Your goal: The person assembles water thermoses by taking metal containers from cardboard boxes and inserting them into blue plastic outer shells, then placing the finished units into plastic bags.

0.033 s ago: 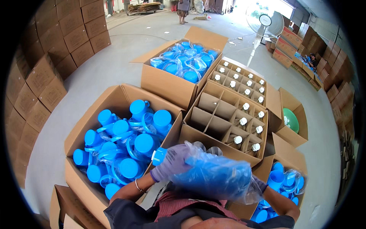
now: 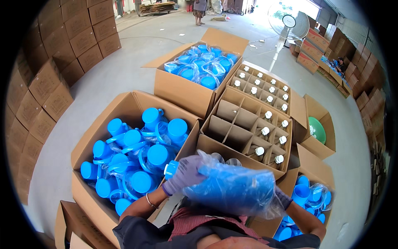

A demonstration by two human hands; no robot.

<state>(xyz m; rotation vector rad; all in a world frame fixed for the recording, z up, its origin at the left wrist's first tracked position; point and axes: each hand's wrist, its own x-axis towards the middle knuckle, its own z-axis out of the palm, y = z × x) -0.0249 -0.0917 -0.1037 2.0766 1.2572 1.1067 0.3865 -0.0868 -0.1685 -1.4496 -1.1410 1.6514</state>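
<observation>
A blue thermos flask (image 2: 232, 186) lies sideways in front of me, wrapped in a loose clear plastic bag. My left hand (image 2: 188, 172), in a purple-grey glove, is closed round its capped end. A blue cap with a white tip (image 2: 171, 169) sticks out left of that hand. At the opposite end, my gloved right hand (image 2: 284, 199) holds the flask's base; its fingers are mostly hidden behind flask and plastic. Left of the flask, an open carton (image 2: 93, 124) holds several blue handled flasks (image 2: 158, 155), some in plastic. Silvery round ends (image 2: 233, 162) show just behind the held flask.
Ahead stands a divided carton (image 2: 232, 145) with white-topped bottles (image 2: 265, 130) in some cells. Blue pieces fill a back carton (image 2: 182, 93) and a right-hand carton (image 2: 321, 164). A green bowl (image 2: 317, 130) sits in another. Beyond are a fan (image 2: 289, 21), stacked cartons (image 2: 78, 37) and people.
</observation>
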